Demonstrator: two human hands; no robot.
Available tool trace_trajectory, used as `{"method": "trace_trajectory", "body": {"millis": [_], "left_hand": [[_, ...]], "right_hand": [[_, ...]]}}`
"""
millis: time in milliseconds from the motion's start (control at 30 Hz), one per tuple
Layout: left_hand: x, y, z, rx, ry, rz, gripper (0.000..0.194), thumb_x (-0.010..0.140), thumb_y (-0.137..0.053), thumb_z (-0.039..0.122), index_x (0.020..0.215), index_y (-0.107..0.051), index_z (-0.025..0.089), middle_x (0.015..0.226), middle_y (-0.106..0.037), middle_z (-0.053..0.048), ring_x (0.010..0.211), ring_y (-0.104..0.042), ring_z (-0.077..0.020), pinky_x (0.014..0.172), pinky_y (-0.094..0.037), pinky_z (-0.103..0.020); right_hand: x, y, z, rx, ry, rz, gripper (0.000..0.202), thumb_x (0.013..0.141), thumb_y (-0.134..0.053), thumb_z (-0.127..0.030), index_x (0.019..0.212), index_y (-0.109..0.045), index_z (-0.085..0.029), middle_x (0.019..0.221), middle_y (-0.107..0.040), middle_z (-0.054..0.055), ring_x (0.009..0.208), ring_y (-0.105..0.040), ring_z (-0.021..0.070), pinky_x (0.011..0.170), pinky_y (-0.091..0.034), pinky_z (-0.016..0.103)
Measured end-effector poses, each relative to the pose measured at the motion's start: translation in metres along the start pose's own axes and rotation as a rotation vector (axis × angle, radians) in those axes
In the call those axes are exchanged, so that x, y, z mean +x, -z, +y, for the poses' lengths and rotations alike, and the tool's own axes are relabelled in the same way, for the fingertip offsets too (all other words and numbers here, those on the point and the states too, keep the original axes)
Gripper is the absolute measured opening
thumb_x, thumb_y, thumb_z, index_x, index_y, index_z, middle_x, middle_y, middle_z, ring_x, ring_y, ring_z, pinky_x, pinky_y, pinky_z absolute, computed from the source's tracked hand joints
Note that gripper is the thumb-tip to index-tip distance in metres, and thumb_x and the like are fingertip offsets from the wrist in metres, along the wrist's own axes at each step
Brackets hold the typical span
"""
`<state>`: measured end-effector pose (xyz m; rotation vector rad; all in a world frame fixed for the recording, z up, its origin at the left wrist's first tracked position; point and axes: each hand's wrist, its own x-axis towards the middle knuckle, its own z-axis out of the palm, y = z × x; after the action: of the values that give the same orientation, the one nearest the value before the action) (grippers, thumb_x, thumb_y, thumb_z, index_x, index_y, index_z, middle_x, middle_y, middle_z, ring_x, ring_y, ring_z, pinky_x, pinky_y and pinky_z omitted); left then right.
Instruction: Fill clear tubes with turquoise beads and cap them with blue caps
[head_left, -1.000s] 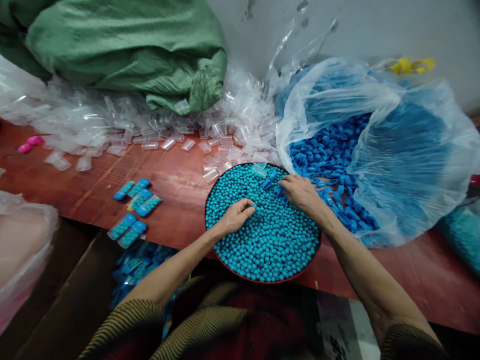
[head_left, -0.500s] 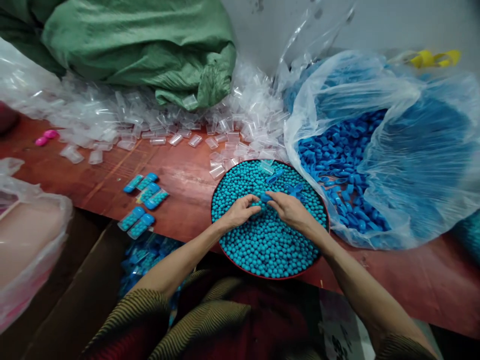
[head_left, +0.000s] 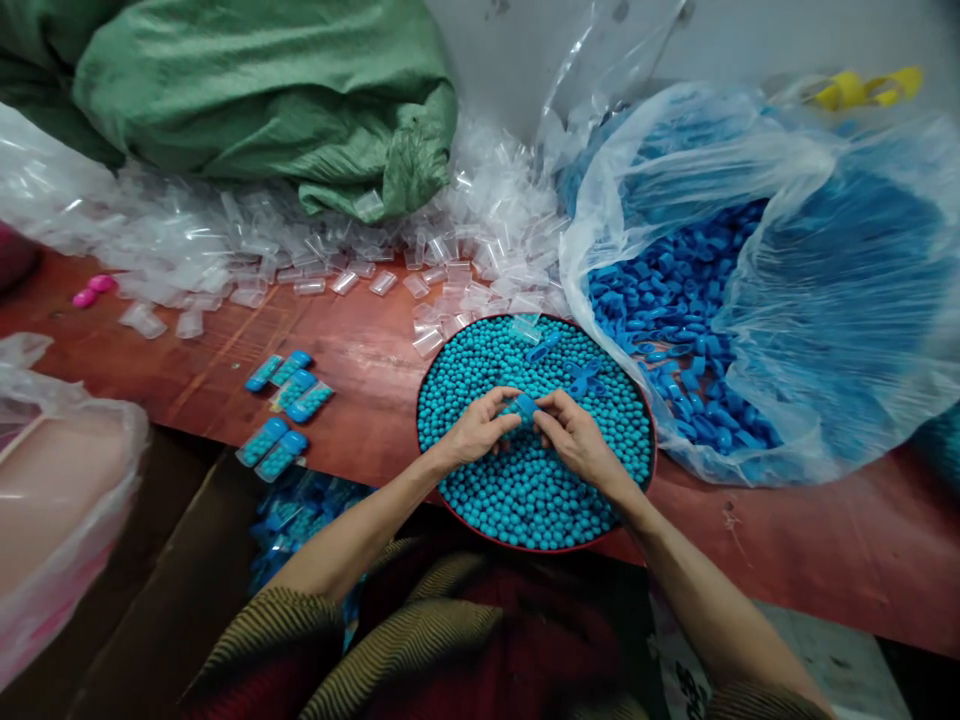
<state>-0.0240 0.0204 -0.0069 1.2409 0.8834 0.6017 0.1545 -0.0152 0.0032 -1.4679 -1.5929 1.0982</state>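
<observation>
Above a round red-rimmed tray of turquoise beads [head_left: 540, 505], my two hands meet around one small container. My left hand [head_left: 476, 430] pinches the clear tube, mostly covered by the fingers. At its right end sits a blue cap [head_left: 525, 405], gripped between the thumb and fingers of my right hand [head_left: 576, 438]. How far the cap is seated cannot be made out. On the beads behind my hands lie a clear empty tube [head_left: 526, 328] and several loose blue caps [head_left: 585, 378].
Several capped, bead-filled tubes [head_left: 277, 447] lie on the red table [head_left: 360, 380] at left. Clear tubes [head_left: 480, 230] are heaped along the back below a green sack [head_left: 262, 90]. At right, a plastic bag [head_left: 840, 330] holds blue caps [head_left: 682, 300]. More filled tubes [head_left: 300, 520] are below the table edge.
My right hand has brought the blue cap down and left against the tube's end in my left hand. The two hands are now closer together. The view has shifted slightly.
</observation>
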Motion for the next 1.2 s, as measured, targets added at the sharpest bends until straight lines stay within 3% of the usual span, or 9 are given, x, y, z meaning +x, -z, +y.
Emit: {"method": "trace_trajectory", "body": {"millis": [133, 267, 400, 667, 767, 867, 967, 1100, 1200], "left_hand": [[-0.007, -0.011, 0.000, -0.032, -0.007, 0.040, 0.055, 0.079, -0.059, 0.033, 0.129, -0.042, 0.017, 0.084, -0.059, 0.000, 0.047, -0.050, -0.0041, 0.039, -0.038, -0.016], [-0.012, -0.016, 0.002, -0.053, 0.004, 0.071, 0.060, 0.078, -0.058, 0.030, 0.134, -0.039, 0.018, 0.089, -0.060, -0.002, 0.047, -0.050, -0.0042, 0.039, -0.039, -0.016], [-0.016, -0.021, 0.007, -0.081, 0.012, 0.098, 0.053, 0.079, -0.055, 0.030, 0.129, -0.045, 0.018, 0.085, -0.060, 0.000, 0.045, -0.048, -0.0037, 0.037, -0.035, -0.016], [-0.018, -0.032, 0.012, -0.086, 0.001, 0.243, 0.033, 0.080, -0.055, 0.028, 0.110, -0.055, 0.018, 0.065, -0.047, 0.005, 0.043, -0.041, -0.0046, 0.039, -0.035, -0.018], [-0.020, -0.026, 0.010, -0.078, 0.021, 0.180, 0.036, 0.080, -0.054, 0.031, 0.114, -0.051, 0.019, 0.066, -0.048, 0.005, 0.041, -0.045, -0.0051, 0.037, -0.034, -0.018], [-0.023, -0.019, 0.012, -0.050, 0.041, 0.029, 0.039, 0.080, -0.054, 0.033, 0.116, -0.046, 0.019, 0.068, -0.050, 0.005, 0.042, -0.050, -0.0069, 0.039, -0.039, -0.018], [-0.027, -0.016, 0.016, 0.005, 0.056, -0.026, 0.036, 0.081, -0.054, 0.034, 0.112, -0.043, 0.020, 0.066, -0.047, 0.006, 0.044, -0.049, -0.0062, 0.040, -0.041, -0.017], [-0.030, -0.021, 0.019, 0.030, 0.014, 0.025, 0.041, 0.084, -0.052, 0.032, 0.121, -0.039, 0.021, 0.074, -0.048, 0.004, 0.049, -0.045, -0.0054, 0.042, -0.040, -0.017], [-0.030, -0.025, 0.017, 0.017, -0.074, 0.082, 0.050, 0.085, -0.050, 0.030, 0.131, -0.035, 0.021, 0.084, -0.053, 0.001, 0.056, -0.045, -0.0073, 0.050, -0.044, -0.020]], "right_hand": [[-0.006, -0.018, -0.004, 0.080, -0.041, 0.145, 0.018, 0.086, -0.051, -0.037, 0.080, -0.058, -0.021, 0.057, -0.053, -0.004, 0.051, -0.052, 0.0116, 0.052, -0.042, 0.024], [-0.011, -0.015, -0.008, 0.040, -0.038, 0.182, 0.021, 0.087, -0.050, -0.038, 0.081, -0.062, -0.021, 0.056, -0.055, -0.003, 0.051, -0.052, 0.0122, 0.052, -0.042, 0.024], [-0.016, -0.008, -0.010, -0.056, 0.041, 0.089, 0.021, 0.089, -0.047, -0.035, 0.090, -0.065, -0.023, 0.058, -0.059, -0.003, 0.052, -0.055, 0.0134, 0.054, -0.045, 0.026], [-0.023, -0.013, -0.011, -0.180, 0.211, 0.144, 0.025, 0.088, -0.044, -0.029, 0.099, -0.065, -0.023, 0.083, -0.069, 0.005, 0.074, -0.065, 0.0185, 0.072, -0.052, 0.032], [-0.019, 0.004, -0.010, -0.103, 0.215, 0.024, 0.023, 0.083, -0.054, -0.030, 0.100, -0.067, -0.023, 0.092, -0.068, 0.006, 0.084, -0.064, 0.0185, 0.078, -0.052, 0.033], [-0.010, 0.022, -0.010, 0.081, 0.081, -0.118, 0.027, 0.078, -0.062, -0.035, 0.100, -0.069, -0.022, 0.085, -0.065, 0.003, 0.067, -0.060, 0.0137, 0.064, -0.053, 0.029], [-0.003, 0.022, -0.009, 0.298, -0.052, -0.063, 0.051, 0.071, -0.069, -0.039, 0.118, -0.060, -0.020, 0.083, -0.065, 0.001, 0.059, -0.058, 0.0123, 0.055, -0.052, 0.029], [-0.006, 0.003, -0.011, 0.184, 0.026, 0.120, 0.044, 0.078, -0.063, -0.040, 0.116, -0.061, -0.020, 0.096, -0.070, 0.007, 0.082, -0.066, 0.0205, 0.074, -0.055, 0.038], [-0.015, -0.012, -0.014, -0.104, 0.210, 0.109, 0.039, 0.085, -0.055, -0.038, 0.118, -0.060, -0.019, 0.113, -0.066, 0.012, 0.106, -0.062, 0.0263, 0.092, -0.050, 0.044]]}}
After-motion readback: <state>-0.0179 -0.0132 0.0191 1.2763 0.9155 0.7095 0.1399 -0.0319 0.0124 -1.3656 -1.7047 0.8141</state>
